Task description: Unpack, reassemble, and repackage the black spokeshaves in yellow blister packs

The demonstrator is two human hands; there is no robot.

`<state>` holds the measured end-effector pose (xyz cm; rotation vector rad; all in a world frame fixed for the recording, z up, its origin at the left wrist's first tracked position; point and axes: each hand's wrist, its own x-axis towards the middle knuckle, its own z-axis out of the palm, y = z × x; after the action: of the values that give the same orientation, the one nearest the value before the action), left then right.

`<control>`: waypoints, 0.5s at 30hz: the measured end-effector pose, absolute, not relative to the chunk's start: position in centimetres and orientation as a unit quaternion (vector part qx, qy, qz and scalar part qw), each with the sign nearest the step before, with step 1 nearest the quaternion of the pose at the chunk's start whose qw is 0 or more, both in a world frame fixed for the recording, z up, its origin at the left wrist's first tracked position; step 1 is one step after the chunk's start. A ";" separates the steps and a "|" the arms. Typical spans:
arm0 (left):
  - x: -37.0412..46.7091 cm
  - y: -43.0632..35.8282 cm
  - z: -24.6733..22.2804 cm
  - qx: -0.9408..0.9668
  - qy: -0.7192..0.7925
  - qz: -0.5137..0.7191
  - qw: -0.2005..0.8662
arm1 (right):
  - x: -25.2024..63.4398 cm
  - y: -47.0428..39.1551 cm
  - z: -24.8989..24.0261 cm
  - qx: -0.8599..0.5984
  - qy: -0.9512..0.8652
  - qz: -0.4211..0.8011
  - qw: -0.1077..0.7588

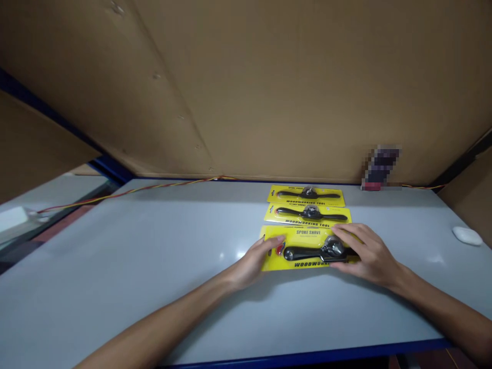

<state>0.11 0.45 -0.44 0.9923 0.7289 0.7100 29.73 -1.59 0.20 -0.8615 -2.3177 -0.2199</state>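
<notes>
Nearest to me is a yellow spoke shave package (303, 262), its black tool under clear plastic. My left hand (251, 261) grips its left edge, thumb on top. My right hand (367, 253) holds its right part around the tool's round middle, covering that end of the card. Just behind lies a second yellow package (280, 214), and behind that a third yellow package (277, 193), both flat on the table with their black tools showing. The three stand in a column, the near one close to or overlapping the middle one's front edge.
The grey table (154, 277) has a blue front edge. Cardboard walls (249, 92) rise behind it. A pixelated upright object (382, 166) stands at the back right, a white rounded object (467, 236) lies far right, and a red-yellow wire (154, 188) runs along the back left.
</notes>
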 end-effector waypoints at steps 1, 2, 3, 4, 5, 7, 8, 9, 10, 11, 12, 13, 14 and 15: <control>0.2 0.6 -0.4 0.439 0.338 0.329 0.765 | 29.9 -1.4 0.1 -0.331 -0.884 -0.081 0.321; 0.2 0.8 -0.4 0.427 0.337 0.332 0.770 | 30.0 -1.1 0.0 -0.331 -0.884 -0.080 0.319; 0.2 1.0 -0.5 0.426 0.333 0.335 0.772 | 30.1 -0.9 -0.1 -0.329 -0.886 -0.081 0.318; 0.2 1.1 -0.6 0.430 0.329 0.338 0.770 | 30.2 -0.7 -0.1 -0.325 -0.887 -0.084 0.317; 0.2 1.3 -0.7 0.437 0.327 0.341 0.766 | 30.3 -0.6 -0.2 -0.322 -0.888 -0.086 0.317; 0.3 1.4 -1.0 0.455 0.332 0.353 0.747 | 30.5 -0.3 -0.2 -0.320 -0.888 -0.094 0.318; 0.4 1.5 -1.1 0.465 0.337 0.359 0.735 | 30.5 -0.2 -0.2 -0.323 -0.886 -0.099 0.318; 0.4 1.5 -1.2 0.473 0.343 0.365 0.725 | 30.6 -0.2 -0.2 -0.326 -0.884 -0.104 0.318; 0.5 1.5 -1.3 0.479 0.347 0.370 0.716 | 30.7 -0.1 -0.2 -0.329 -0.883 -0.108 0.317; 0.6 1.5 -1.3 0.483 0.351 0.372 0.710 | 30.7 -0.1 -0.1 -0.330 -0.882 -0.113 0.317; 0.7 1.5 -1.3 0.485 0.354 0.373 0.707 | 30.7 0.0 -0.1 -0.328 -0.882 -0.118 0.318; 0.7 1.5 -1.3 0.485 0.360 0.373 0.704 | 30.7 0.0 -0.1 -0.325 -0.882 -0.121 0.319; 0.7 1.5 -1.2 0.481 0.369 0.372 0.703 | 30.7 0.0 -0.1 -0.322 -0.882 -0.123 0.321; 0.7 1.6 -1.0 0.473 0.380 0.373 0.702 | 30.7 0.1 -0.1 -0.318 -0.882 -0.123 0.326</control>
<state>0.69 1.55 -1.05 1.0534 0.8456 0.8301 30.73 0.08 -0.07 -0.8347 -2.3106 -0.3229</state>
